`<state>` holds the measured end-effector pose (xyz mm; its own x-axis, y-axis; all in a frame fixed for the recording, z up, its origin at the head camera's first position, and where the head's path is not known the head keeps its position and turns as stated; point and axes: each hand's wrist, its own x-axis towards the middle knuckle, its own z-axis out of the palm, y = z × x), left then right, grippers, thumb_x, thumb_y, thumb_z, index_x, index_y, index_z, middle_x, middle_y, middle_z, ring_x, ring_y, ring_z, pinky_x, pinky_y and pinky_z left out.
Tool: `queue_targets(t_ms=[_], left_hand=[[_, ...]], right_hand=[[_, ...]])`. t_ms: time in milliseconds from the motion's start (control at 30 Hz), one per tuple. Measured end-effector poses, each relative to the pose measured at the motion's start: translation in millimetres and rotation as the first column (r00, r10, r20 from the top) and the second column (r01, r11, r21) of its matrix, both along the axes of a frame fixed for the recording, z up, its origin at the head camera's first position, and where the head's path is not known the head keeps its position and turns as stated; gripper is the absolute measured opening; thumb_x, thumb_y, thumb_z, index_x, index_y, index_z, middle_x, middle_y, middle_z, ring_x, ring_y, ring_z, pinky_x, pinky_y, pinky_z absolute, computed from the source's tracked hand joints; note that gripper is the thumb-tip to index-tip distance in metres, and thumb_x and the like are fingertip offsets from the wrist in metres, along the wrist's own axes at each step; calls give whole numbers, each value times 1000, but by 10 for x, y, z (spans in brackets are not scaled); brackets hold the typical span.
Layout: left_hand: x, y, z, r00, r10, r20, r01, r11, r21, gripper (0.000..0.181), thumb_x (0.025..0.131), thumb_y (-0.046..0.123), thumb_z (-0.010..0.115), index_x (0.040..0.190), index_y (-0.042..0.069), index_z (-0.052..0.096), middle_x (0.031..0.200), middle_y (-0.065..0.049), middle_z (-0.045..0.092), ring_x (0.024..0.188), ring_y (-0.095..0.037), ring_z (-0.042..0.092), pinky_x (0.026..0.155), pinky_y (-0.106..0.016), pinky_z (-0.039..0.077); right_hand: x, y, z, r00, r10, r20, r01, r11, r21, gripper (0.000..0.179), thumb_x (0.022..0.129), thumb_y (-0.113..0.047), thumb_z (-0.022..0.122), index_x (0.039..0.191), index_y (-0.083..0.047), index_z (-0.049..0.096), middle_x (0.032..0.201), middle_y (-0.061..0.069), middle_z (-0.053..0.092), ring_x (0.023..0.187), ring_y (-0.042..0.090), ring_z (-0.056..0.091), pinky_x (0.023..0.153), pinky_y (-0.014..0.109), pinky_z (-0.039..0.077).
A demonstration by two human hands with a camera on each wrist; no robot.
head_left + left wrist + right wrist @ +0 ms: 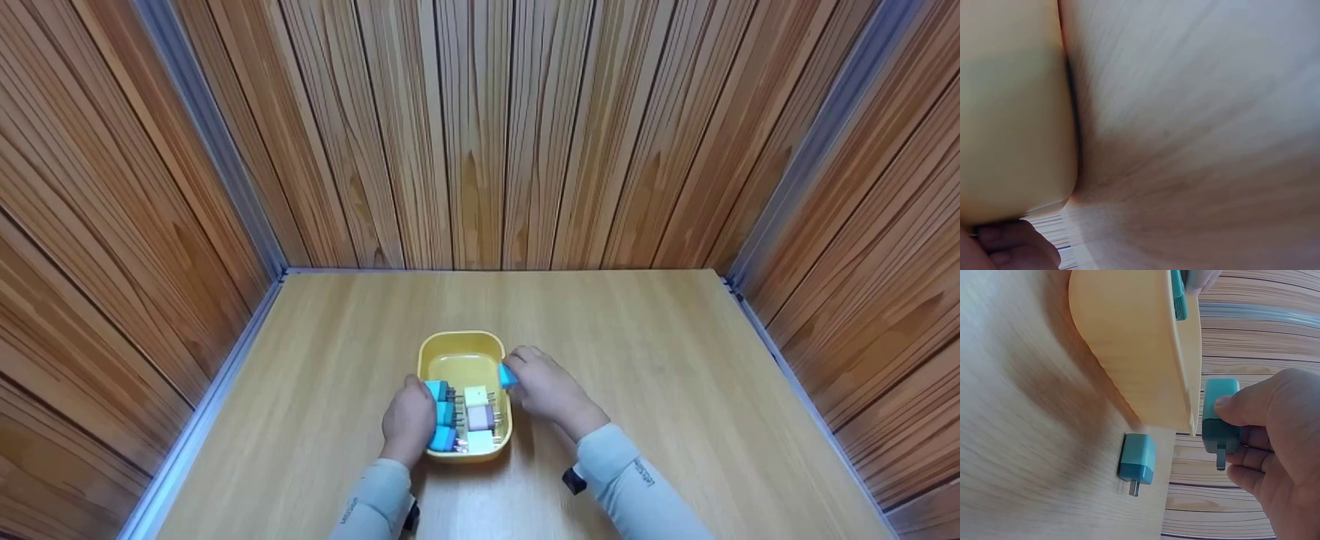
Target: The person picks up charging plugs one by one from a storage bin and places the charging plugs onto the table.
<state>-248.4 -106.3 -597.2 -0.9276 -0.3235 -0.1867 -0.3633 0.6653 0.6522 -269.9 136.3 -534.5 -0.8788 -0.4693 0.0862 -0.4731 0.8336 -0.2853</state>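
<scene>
My left hand (409, 420) grips the left side of a yellow plastic basket (461, 341); in the left wrist view, its curled fingers (1019, 244) lie against the basket wall. Inside the basket are two rows of plug-in chargers. Blue-teal chargers (444, 414) stand along the left, with white chargers (480, 441) and a lilac charger (478, 418) beside them, prongs pointing right. My right hand (551, 386) pinches a teal charger (1221, 402) between thumb and fingers at the basket's right rim. Another teal charger (1137, 458) rests on the table near the basket, hidden in the head view.
The basket stands on a light wood tabletop (637, 337). Wood-plank walls (480, 135) with grey metal corner strips (225, 142) enclose the table at the back and both sides.
</scene>
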Motion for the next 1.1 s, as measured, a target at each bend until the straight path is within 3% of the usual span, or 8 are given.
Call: queue_targets(t_ms=[267,533,767,1100], left_hand=[[-12,-3,28,1000,-12,-20,12,1000,0,40,112,36,30,130,7,50,90,-7,59,76,-22,58,67,-35,49],[-25,-11,14,1000,-13,-5,13,1000,-13,44,112,35,30,137,3,47,93,-8,60,78,-22,59,71,-36,51],[-34,-8,21,1000,-18,-1,18,1000,-25,42,111,35,32,133,3,49,88,-8,59,77,-23,59,69,-37,50],[6,-10,21,1000,-6,18,6,1000,23,48,112,36,31,145,3,44,97,-9,60,84,-23,59,76,-38,52]], right_hand=[[-40,43,-41,1000,2,-23,-2,1000,-10,50,94,-21,74,141,-10,59,131,6,58,121,22,55,107,42,48],[-50,79,-68,1000,2,-19,-3,1000,-16,50,92,-12,73,140,-9,59,129,7,59,121,24,56,107,44,48],[-56,106,-71,996,37,-85,-37,999,5,48,88,-7,73,134,-4,62,123,9,61,115,25,57,105,42,48],[-56,116,-118,999,6,-35,-6,1000,1,50,90,-9,73,138,-5,60,127,8,60,118,23,56,106,42,48]])
